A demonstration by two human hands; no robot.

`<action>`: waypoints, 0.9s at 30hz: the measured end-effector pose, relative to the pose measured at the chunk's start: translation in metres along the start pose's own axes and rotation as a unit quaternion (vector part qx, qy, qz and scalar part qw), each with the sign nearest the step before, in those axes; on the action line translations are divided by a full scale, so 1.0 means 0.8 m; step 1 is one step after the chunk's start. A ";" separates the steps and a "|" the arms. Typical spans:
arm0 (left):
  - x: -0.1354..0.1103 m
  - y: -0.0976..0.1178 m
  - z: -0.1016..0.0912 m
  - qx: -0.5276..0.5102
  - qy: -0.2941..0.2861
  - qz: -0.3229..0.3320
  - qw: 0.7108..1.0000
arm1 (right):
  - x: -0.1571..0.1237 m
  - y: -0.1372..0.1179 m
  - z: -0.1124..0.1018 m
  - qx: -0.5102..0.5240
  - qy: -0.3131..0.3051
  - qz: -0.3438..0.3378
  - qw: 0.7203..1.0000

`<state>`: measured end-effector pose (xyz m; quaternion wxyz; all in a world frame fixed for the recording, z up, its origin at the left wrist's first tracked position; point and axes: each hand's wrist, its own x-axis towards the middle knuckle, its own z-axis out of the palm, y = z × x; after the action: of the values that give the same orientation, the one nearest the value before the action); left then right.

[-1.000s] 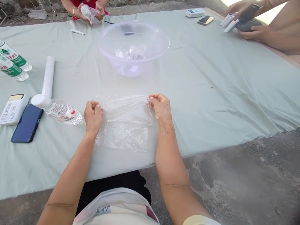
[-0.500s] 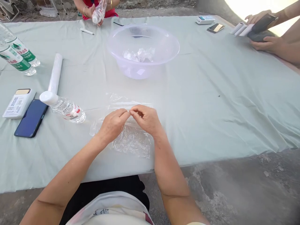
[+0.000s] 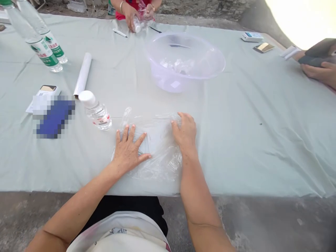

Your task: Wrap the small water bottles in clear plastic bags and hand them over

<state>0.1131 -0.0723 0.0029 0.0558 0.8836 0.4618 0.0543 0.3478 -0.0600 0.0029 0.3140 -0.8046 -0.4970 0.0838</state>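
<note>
A thin sheet of clear plastic, perhaps a bag (image 3: 160,171), lies wrinkled on the cloth in front of me. My left hand (image 3: 128,148) presses flat on its left part with the fingers spread wide. At the sheet's right edge is my right hand (image 3: 187,133), its fingers bent downward and the thumb apart from them; it appears to touch the plastic and no held object shows. A small clear bottle with a white cap (image 3: 97,113) stands beyond my left hand. Farther off is a translucent purple basin (image 3: 168,82) with crumpled clear plastic inside.
Left of the bottle lie a white roll (image 3: 83,75), a blurred-out blue phone (image 3: 56,117) and a white device (image 3: 48,91). Two green-labelled water bottles (image 3: 44,54) stand behind. Across the table, a person's hands (image 3: 130,17) hold a bottle and plastic. Another person's hand (image 3: 319,72) holds a dark object at right.
My hands were pinched together over the plastic and are now apart, the left spread flat. The plastic lies flatter. The view has shifted left, and the far person's bottle is lowered to the table.
</note>
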 end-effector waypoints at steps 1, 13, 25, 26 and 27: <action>-0.007 0.000 0.001 -0.005 0.001 -0.010 1.000 | -0.002 -0.012 0.000 0.024 0.009 -0.014 1.000; -0.058 -0.023 -0.003 -0.042 0.001 -0.082 0.996 | -0.019 -0.251 0.088 0.331 -0.353 -0.189 0.855; -0.056 -0.084 -0.021 -0.066 0.005 -0.109 0.992 | -0.021 -0.174 -0.053 0.289 -0.175 -0.064 0.939; -0.055 -0.084 -0.021 -0.068 0.006 -0.110 0.992 | -0.034 -0.165 -0.056 0.274 -0.199 -0.028 0.940; -0.055 -0.084 -0.020 -0.069 0.006 -0.111 0.991 | -0.047 -0.155 -0.054 0.270 -0.226 0.006 0.936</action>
<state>0.0314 -0.0696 0.0071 0.1196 0.8204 0.5526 0.0852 0.2558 -0.0717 0.1034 0.3981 -0.6523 -0.5091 0.3960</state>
